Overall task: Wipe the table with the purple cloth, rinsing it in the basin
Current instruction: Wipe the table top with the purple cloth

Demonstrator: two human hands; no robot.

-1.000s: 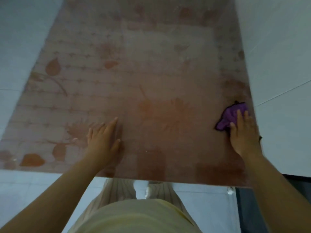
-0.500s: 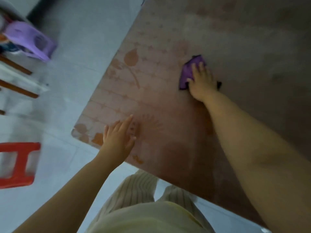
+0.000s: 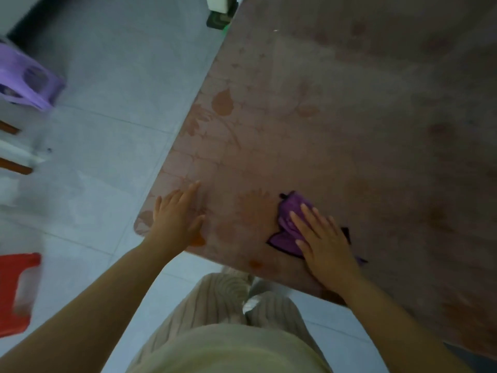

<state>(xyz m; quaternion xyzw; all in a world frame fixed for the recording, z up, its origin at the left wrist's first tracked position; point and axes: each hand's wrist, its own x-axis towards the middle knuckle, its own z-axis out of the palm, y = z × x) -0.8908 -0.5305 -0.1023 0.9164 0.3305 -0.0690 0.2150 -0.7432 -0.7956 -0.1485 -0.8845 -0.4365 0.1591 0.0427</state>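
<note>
Just inside table edge [image 3: 231, 254], right hand [image 3: 326, 249] presses cloth [image 3: 289, 219].

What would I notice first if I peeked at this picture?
Probably the bright purple cloth, pressed flat under the right hand near the front edge of the table. Next, the left hand resting flat by the near left corner. On the floor to the left are a red stool and a purple stool.

Your table [image 3: 349, 130] is reddish-brown with orange leaf prints; your cloth [image 3: 288, 215] purple, black-edged; a red stool [image 3: 16, 292] at eight o'clock
</note>
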